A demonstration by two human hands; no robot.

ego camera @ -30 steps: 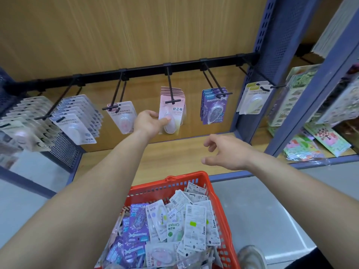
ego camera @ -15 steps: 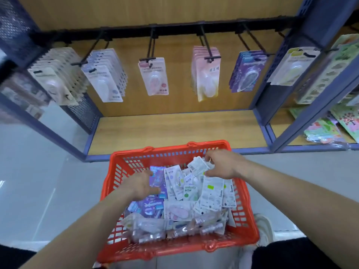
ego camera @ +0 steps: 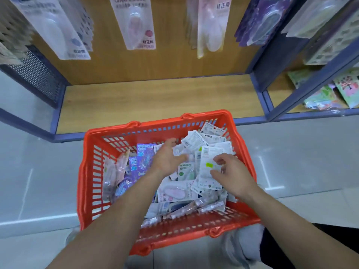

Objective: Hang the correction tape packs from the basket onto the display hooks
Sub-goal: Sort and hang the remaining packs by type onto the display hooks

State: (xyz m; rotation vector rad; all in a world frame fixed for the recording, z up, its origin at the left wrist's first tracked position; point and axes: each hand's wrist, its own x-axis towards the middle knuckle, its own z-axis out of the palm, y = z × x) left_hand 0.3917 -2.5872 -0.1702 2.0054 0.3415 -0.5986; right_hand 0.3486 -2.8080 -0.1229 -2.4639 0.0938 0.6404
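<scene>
Partly done: hung packs (ego camera: 136, 26) far above, many loose packs (ego camera: 186, 191) left in basket (ego camera: 87, 171); left hand (ego camera: 167, 160) fingers (ego camera: 171, 141) apart, right hand (ego camera: 233, 173) grip unclear.

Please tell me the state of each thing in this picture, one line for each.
basket, on the floor, filled with loose packs.
left hand, open, over the packs in the basket.
right hand, fingers curled at a white pack; grip unclear.
hanging packs, hanging above the shelf.
</scene>
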